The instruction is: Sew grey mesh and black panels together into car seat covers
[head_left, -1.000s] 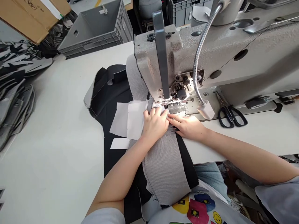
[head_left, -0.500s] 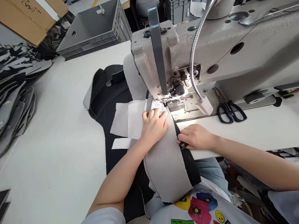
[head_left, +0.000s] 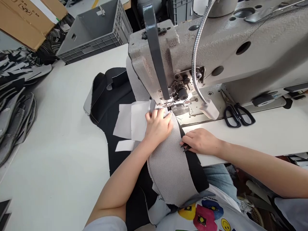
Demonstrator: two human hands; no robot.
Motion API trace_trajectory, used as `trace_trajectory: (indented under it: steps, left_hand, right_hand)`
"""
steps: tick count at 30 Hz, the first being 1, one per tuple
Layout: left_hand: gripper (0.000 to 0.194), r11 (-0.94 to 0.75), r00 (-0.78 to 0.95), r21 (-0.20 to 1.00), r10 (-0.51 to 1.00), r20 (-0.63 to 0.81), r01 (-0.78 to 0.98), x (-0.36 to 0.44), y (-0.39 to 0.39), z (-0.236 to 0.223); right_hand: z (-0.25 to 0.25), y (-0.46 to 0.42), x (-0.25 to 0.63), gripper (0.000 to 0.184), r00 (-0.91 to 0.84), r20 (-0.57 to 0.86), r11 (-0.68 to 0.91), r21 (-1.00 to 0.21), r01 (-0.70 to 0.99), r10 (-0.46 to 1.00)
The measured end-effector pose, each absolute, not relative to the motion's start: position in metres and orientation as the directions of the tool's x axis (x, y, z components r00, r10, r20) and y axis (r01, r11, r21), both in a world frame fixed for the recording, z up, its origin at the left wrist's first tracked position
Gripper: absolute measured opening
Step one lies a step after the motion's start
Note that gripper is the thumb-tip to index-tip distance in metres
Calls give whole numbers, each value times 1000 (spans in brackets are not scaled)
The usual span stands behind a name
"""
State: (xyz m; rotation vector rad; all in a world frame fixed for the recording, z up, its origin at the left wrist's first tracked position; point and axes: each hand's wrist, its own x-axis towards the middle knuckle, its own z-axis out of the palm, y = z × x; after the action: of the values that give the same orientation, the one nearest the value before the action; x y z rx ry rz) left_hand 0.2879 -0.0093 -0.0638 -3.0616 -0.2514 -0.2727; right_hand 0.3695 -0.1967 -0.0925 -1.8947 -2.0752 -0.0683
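Observation:
My left hand (head_left: 158, 125) presses on the grey mesh fabric (head_left: 170, 170) just in front of the sewing machine's presser foot (head_left: 168, 105), fingers bent down on the cloth and thumb to the right. Black fabric (head_left: 117, 93) lies beneath the grey piece and spreads to the left. White sheets (head_left: 139, 118) and a smaller white strip (head_left: 125, 145) rest on it beside my left hand. At the fabric's right edge, my right hand (head_left: 202, 141) is closed around a small black two-pointed tool (head_left: 185, 147), its handle hidden in the palm.
The sewing machine (head_left: 221, 48) fills the upper right, with a flexible lamp (head_left: 209, 108) hanging near the needle. Black-handled scissors (head_left: 237, 114) lie on its bed. A grey crate (head_left: 93, 35), a cardboard box (head_left: 31, 21) and stacked fabric pieces (head_left: 18, 112) stand at the left.
The grey fabric and white sheets have shifted slightly towards the machine. My left hand has moved forward a little with the cloth. The tool's points in my right hand now face more leftward.

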Motion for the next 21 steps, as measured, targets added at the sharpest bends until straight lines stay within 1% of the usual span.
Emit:
trace_trajectory:
  steps: [4,6,8,10,11,12,13,14,16,18,19,21]
  left_hand:
    - [34,-987,976,-48,145,165,155,292,-6,-62]
    - [35,-987,981,-67,134,142,145,288,-9,-59]
    - [38,-987,985,-84,129,114,139,282,-14,-55]
    - [41,-986,986,-83,138,98,146,276,-19,-54]
    - [41,-985,984,-71,147,100,154,274,-20,-54]
    - [40,-985,982,-54,156,106,162,272,-20,-55]
    - [39,-985,980,-31,165,115,169,271,-19,-56]
    - [39,-985,978,-4,170,123,172,271,-17,-57]
    - [38,-985,977,50,168,132,163,273,-10,-60]
    - [38,-984,978,103,161,130,148,276,-2,-60]
    - [38,-981,980,128,159,124,143,278,2,-59]
    - [38,-978,983,161,153,101,136,279,6,-55]
  right_hand:
    - [-89,-195,373,18,-49,215,87,-169,982,975]
    - [-87,-197,379,23,-8,204,40,-157,987,979]
    - [-84,-201,387,32,157,209,-135,-116,984,965]
    - [-80,-206,396,35,336,248,-336,-46,941,908]
    - [-78,-208,401,35,382,277,-395,-10,919,882]
    - [-75,-211,404,35,386,299,-410,19,912,873]
    - [-73,-214,407,35,350,304,-378,35,925,886]
    - [-70,-217,409,36,280,291,-303,35,952,915]
    - [-66,-221,408,35,74,238,-73,-14,997,968]
    - [-67,-223,402,36,-118,212,138,-83,987,970]
    - [-69,-221,397,38,-182,220,208,-104,972,958]
    - [-74,-212,384,37,-254,253,287,-107,952,934]
